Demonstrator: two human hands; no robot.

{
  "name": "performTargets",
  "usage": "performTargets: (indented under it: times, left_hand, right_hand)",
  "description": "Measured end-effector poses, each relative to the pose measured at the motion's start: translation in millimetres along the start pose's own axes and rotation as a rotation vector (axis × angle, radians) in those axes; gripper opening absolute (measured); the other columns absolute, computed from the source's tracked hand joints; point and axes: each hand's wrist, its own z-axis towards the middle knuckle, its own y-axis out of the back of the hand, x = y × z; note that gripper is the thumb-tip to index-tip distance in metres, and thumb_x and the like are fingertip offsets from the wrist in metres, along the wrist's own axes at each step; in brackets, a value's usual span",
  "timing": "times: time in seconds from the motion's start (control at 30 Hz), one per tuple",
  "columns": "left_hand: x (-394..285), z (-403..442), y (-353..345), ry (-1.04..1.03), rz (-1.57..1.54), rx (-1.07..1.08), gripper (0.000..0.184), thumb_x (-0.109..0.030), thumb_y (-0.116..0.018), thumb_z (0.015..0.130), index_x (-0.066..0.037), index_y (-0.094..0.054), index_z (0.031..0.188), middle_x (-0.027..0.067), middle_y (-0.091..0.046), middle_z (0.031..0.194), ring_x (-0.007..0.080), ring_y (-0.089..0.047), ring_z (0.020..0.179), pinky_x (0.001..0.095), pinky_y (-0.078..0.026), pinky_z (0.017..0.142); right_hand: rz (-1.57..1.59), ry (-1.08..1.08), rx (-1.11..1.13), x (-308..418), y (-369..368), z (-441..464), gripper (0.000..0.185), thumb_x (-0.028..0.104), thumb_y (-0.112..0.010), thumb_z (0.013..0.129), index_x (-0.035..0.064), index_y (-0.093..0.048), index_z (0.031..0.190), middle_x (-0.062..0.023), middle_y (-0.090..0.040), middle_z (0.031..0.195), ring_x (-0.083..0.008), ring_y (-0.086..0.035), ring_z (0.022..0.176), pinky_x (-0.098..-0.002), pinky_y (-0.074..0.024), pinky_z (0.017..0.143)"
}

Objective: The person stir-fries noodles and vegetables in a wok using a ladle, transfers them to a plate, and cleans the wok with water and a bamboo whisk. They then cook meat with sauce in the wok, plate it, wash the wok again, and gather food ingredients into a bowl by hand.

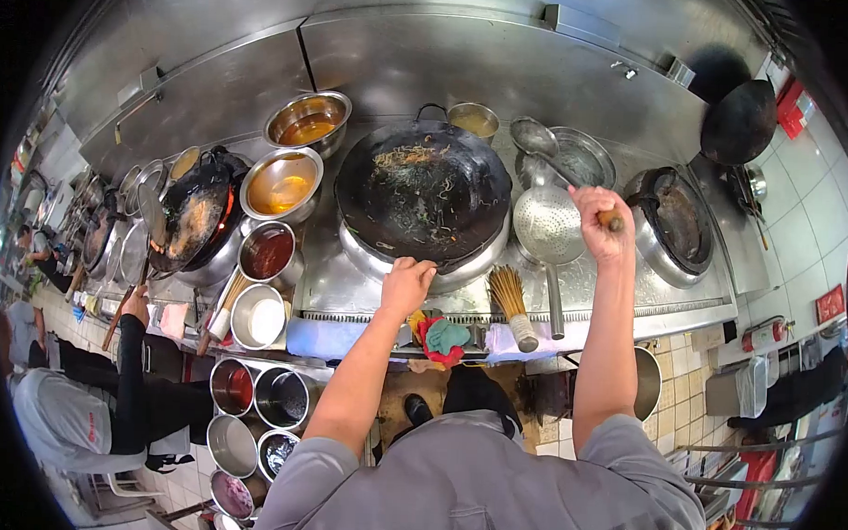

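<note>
On the steel stove [328, 282] stands the large black wok [478, 187], and to its right lies the perforated strainer [544, 222]. The ladle [534, 136] has its handle inside the closed right hand [597, 220]; the left hand [409, 285] has its fingers closed on the wok's near rim, and food scraps [411, 157] lie inside.

A wide, round, blackened metal wok [424, 200] lies mouth-up just beyond the left grip [409, 285], which clasps its near rim; its looped handle is on the far side. Pale, noodle-like strands [414, 156] cling inside, thickest opposite that grip. The long silver metal ladle [534, 136] with a brown wooden handle-end slants through the right grip [597, 217], its round bowl beyond and leftward.
</note>
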Motion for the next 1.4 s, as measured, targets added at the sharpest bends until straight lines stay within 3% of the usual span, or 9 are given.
performTargets:
  times: [0.1,0.13,0.33,0.67,0.97,1.17,1.27,1.33,1.4]
  left_hand:
    - [12.3,-1.1,-6.9,-0.014,-0.090,-0.046,0.017,-0.024,-0.057,0.086,-0.014,-0.065,0.097,0.0095,-0.055,0.083,0.0292,-0.053,0.090,0.0419,-0.044,0.080]
    - [16.2,0.1,-10.6,-0.028,-0.103,-0.063,0.017,-0.022,-0.058,0.086,-0.012,-0.065,0.096,0.0104,-0.055,0.085,0.0301,-0.052,0.091,0.0414,-0.043,0.081]
    - [21.9,-0.3,-28.5,-0.043,-0.181,-0.153,0.012,-0.019,-0.060,0.083,-0.010,-0.064,0.089,0.0119,-0.055,0.087,0.0318,-0.050,0.095,0.0417,-0.042,0.084]
    - [13.6,3.2,-49.2,-0.008,-0.218,-0.232,0.011,-0.015,-0.062,0.080,-0.008,-0.066,0.089,0.0120,-0.055,0.087,0.0311,-0.050,0.093,0.0406,-0.041,0.084]
    - [0.9,2.6,-37.4,0.076,-0.171,-0.199,0.012,-0.016,-0.060,0.082,-0.007,-0.064,0.089,0.0120,-0.054,0.083,0.0317,-0.050,0.090,0.0400,-0.042,0.082]
    - [-17.0,-2.6,-22.7,0.063,-0.126,-0.174,0.014,-0.019,-0.060,0.083,-0.007,-0.064,0.088,0.0128,-0.054,0.083,0.0320,-0.052,0.090,0.0405,-0.043,0.080]
    - [-15.6,-1.7,-25.1,0.016,-0.241,-0.190,0.013,-0.014,-0.061,0.081,-0.012,-0.066,0.093,0.0111,-0.058,0.092,0.0320,-0.054,0.095,0.0411,-0.045,0.083]
    - [-24.2,-12.8,-21.5,0.061,-0.160,-0.166,0.027,-0.016,-0.062,0.082,-0.018,-0.063,0.109,0.0145,-0.051,0.120,0.0352,-0.047,0.115,0.0413,-0.042,0.093]
    - [-26.7,-22.0,-21.0,0.087,-0.105,-0.138,0.036,-0.021,-0.063,0.082,-0.020,-0.058,0.118,0.0148,-0.047,0.126,0.0351,-0.045,0.118,0.0428,-0.041,0.095]
  right_hand:
    - [-0.185,-0.033,-0.050,-4.5,14.3,-20.6,0.050,-0.004,-0.038,0.085,-0.0098,-0.012,0.128,-0.0081,-0.043,0.075,-0.0150,-0.048,0.055,-0.0268,-0.0479,0.048]
    - [-0.204,-0.062,-0.105,-3.6,18.8,-29.1,0.040,0.000,-0.039,0.087,-0.0121,-0.023,0.122,-0.0074,-0.044,0.075,-0.0142,-0.048,0.055,-0.0250,-0.0472,0.046]
    - [-0.628,-0.172,-0.250,-5.6,29.9,-97.8,0.028,0.006,-0.044,0.089,-0.0086,-0.042,0.112,-0.0056,-0.047,0.077,-0.0085,-0.047,0.054,-0.0205,-0.0435,0.041]
    - [-0.959,-0.368,-0.353,-44.6,32.0,-160.3,0.030,0.010,-0.048,0.090,0.0045,-0.043,0.120,-0.0044,-0.043,0.076,-0.0054,-0.040,0.053,-0.0181,-0.0343,0.039]
    - [-0.825,-0.584,-0.215,-65.0,89.3,-38.4,0.018,0.010,-0.050,0.091,0.0044,-0.046,0.107,-0.0058,-0.048,0.075,-0.0086,-0.045,0.054,-0.0199,-0.0368,0.042]
    - [-1.158,-0.216,-0.142,-29.6,85.7,25.8,0.024,0.009,-0.053,0.090,0.0076,-0.046,0.113,-0.0046,-0.047,0.071,-0.0086,-0.043,0.053,-0.0216,-0.0373,0.042]
    - [-2.003,0.314,-0.357,53.9,70.6,40.2,0.036,0.011,-0.055,0.087,0.0056,-0.042,0.120,-0.0138,-0.058,0.079,-0.0216,-0.057,0.061,-0.0329,-0.0469,0.050]
    - [-2.556,0.805,-0.473,113.9,78.1,62.6,0.032,0.009,-0.054,0.085,0.0029,-0.045,0.115,-0.0166,-0.059,0.081,-0.0255,-0.059,0.064,-0.0357,-0.0484,0.054]
    - [-2.734,0.896,-0.741,156.4,86.7,84.1,0.027,0.006,-0.052,0.083,0.0002,-0.047,0.109,-0.0194,-0.061,0.084,-0.0294,-0.060,0.068,-0.0384,-0.0499,0.058]
